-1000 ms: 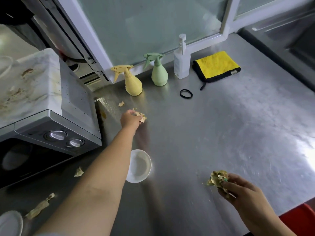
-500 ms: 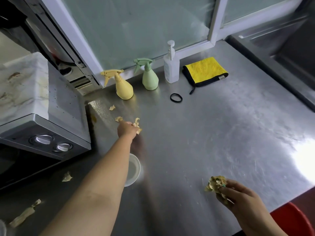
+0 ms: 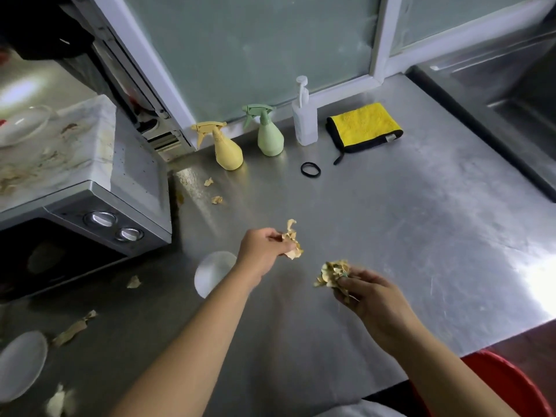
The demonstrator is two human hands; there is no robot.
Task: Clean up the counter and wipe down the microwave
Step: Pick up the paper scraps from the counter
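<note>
My left hand (image 3: 261, 251) pinches a few dry tan peel scraps (image 3: 291, 239) above the middle of the steel counter (image 3: 421, 236). My right hand (image 3: 370, 293) grips a bigger crumpled bunch of peels (image 3: 332, 272) just to the right of it. More loose scraps lie near the microwave's corner (image 3: 217, 200), in front of the microwave (image 3: 134, 282) and at the lower left (image 3: 73, 328). The silver microwave (image 3: 90, 206) stands at the left, its top stained and littered.
A yellow spray bottle (image 3: 227, 150), a green spray bottle (image 3: 269, 135), a white pump bottle (image 3: 305, 121) and a yellow cloth (image 3: 364, 126) line the back. A black hair tie (image 3: 310, 169) lies near them. White dishes (image 3: 212, 273) (image 3: 21, 365) sit on the counter; a red bin (image 3: 505, 383) stands below its front edge.
My left hand has pulled back from near the yellow bottle toward the middle, carrying scraps. My right hand has risen a little toward it with its bunch.
</note>
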